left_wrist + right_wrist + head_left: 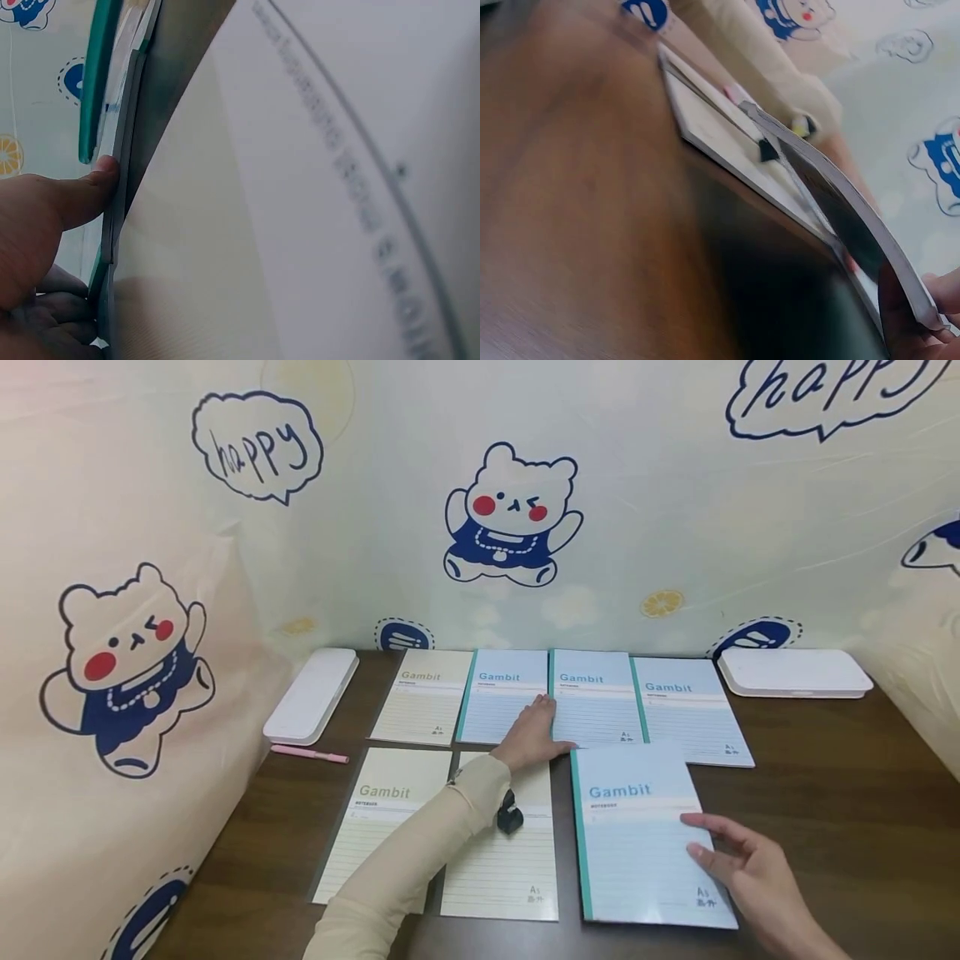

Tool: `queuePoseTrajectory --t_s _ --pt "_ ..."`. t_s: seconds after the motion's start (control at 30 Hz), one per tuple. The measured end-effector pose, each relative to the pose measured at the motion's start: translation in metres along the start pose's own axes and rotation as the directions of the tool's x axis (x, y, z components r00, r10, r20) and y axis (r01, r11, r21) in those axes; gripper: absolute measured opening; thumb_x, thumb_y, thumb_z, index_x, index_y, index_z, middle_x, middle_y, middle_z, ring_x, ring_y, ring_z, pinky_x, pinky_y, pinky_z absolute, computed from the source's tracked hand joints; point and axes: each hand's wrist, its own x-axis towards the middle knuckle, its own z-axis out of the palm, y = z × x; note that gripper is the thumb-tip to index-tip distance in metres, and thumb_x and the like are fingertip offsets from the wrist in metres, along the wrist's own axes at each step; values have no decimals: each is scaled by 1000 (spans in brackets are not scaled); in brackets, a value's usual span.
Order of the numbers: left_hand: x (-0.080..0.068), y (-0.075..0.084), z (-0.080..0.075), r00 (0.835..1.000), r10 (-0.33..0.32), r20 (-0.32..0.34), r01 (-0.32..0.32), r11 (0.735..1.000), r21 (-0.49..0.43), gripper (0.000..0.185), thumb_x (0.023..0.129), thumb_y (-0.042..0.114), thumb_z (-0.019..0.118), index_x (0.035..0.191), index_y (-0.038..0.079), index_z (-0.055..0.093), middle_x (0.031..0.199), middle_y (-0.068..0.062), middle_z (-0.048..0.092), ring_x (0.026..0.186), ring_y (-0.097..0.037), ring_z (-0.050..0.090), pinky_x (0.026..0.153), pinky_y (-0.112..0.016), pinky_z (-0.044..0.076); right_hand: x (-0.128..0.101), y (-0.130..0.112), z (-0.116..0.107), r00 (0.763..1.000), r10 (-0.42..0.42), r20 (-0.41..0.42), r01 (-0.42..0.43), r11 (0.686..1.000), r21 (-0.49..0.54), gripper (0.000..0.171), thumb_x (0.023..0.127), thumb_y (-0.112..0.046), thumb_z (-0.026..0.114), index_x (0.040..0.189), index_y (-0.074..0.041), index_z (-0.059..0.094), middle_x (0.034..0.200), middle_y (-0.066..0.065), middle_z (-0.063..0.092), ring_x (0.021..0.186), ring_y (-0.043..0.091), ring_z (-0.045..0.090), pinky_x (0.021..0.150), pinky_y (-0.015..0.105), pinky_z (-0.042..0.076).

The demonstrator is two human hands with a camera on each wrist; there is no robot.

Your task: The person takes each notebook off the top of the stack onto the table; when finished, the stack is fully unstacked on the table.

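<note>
A person's right hand (750, 872) lifts the right edge of a blue Gambit notebook (645, 835) that lies at the front right of a dark wooden table (840, 793); in the right wrist view the cover's edge (855, 217) curves clear of the tabletop, with fingertips (945, 292) curled under it at the corner. The left hand (531, 737), in a cream sleeve (420, 860), reaches across the table and rests with straight fingers where two blue notebooks of the back row meet: the second blue notebook (596, 695) and the first blue notebook (501, 693). In the left wrist view the thumb (90, 187) presses against the notebooks' stacked edges beside a teal spine (101, 75).

The back row runs from a cream notebook (426, 695) on the left through the two blue ones to a third blue notebook (690, 710) on the right. In front lie two more cream notebooks, one at the left (382, 827) and one (506, 860) partly under the sleeve. A white pencil case (311, 693) sits at the left end of the table with a pink pen (309, 753) just in front of it; another white case (795, 672) sits at the right end. A bear-print cloth (510, 518) hangs behind and to the sides.
</note>
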Motion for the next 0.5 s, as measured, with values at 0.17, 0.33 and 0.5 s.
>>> queuePoseTrajectory --t_s 0.17,0.33,0.5 --pt "0 1 -1 999 -33 7 34 999 -15 89 76 48 67 140 0 28 147 -15 22 137 -23 15 109 -35 16 -7 1 14 998 50 43 -54 994 98 44 84 -21 64 126 -10 53 133 14 42 86 13 56 70 22 46" --pt "-2 3 -1 999 -41 13 41 999 -29 90 75 48 67 140 0 27 148 -14 21 137 -23 14 109 -35 16 -7 3 20 994 87 59 -95 983 155 45 83 -18 65 126 -10 53 135 15 40 84 15 61 68 23 48" --pt "-3 6 -3 999 -44 17 45 998 -33 89 76 47 67 140 1 27 148 -13 20 137 -22 14 109 -34 16 -5 8 26 997 62 52 -65 996 61 45 79 -27 69 121 -15 57 107 13 59 60 12 57 56 21 45"
